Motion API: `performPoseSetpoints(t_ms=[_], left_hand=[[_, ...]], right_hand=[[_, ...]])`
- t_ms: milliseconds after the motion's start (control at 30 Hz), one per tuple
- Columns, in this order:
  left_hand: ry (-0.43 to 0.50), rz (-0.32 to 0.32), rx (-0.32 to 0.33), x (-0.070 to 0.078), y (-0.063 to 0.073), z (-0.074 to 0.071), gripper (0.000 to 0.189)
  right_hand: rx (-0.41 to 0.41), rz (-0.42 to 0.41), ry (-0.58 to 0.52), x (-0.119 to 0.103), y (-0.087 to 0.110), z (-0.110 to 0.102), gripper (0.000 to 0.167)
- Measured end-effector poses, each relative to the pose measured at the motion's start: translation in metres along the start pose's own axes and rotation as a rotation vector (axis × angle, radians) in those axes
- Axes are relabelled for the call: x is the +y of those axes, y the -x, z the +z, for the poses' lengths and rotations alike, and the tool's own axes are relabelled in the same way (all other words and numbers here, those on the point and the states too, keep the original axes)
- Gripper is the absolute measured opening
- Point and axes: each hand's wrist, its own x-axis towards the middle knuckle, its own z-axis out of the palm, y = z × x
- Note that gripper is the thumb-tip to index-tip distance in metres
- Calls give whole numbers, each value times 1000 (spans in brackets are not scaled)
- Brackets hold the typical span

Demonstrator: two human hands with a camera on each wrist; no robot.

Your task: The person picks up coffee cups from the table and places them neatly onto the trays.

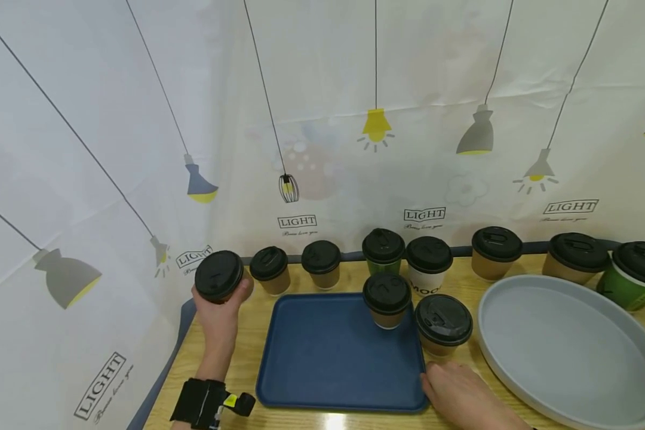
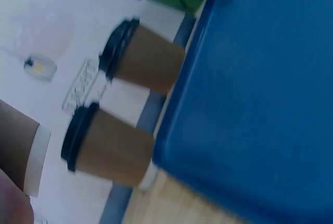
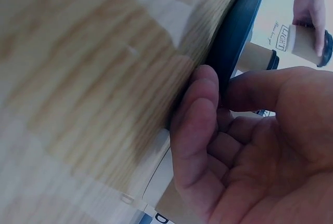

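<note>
My left hand (image 1: 217,319) grips a brown paper coffee cup with a black lid (image 1: 219,276), raised left of the blue tray (image 1: 333,364). In the left wrist view only the lower part of this cup (image 2: 20,143) shows, with its white base band. My right hand (image 1: 454,388) pinches the tray's right rim near the front corner. The right wrist view shows its thumb and curled fingers (image 3: 195,125) about the tray edge (image 3: 239,31). One brown lidded cup (image 1: 388,301) stands upright at the tray's back right corner.
Behind the tray stand two brown lidded cups (image 1: 322,264), a green cup (image 1: 383,246) and a white cup (image 1: 429,263). Another lidded cup (image 1: 443,325) is just right of the tray. A round grey tray (image 1: 570,346) lies farther right, with several cups behind it, before a printed cloth (image 1: 333,77).
</note>
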Motion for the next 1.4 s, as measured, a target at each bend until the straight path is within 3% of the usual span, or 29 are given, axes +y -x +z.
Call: performPoseSetpoints(t_ms=[233, 433, 667, 933, 1133, 1400], left_hand=[[72, 79, -172, 6, 26, 25, 80], [47, 20, -281, 7, 46, 44, 77], [41, -41, -424, 4, 57, 61, 79], [-82, -55, -503, -6, 63, 75, 81], [-103, -71, -557, -15, 67, 91, 91], [-159, -101, -600, -26, 72, 105, 89]], right_hand=[[-13, 3, -5, 0, 3, -3, 31], [3, -6, 3, 0, 5, -5, 31], [-18, 17, -2, 2, 2, 0, 31], [-81, 21, -5, -17, 0, -15, 28], [-62, 48, -47, -36, 13, -37, 26], [-57, 37, -26, -17, 7, -19, 29]])
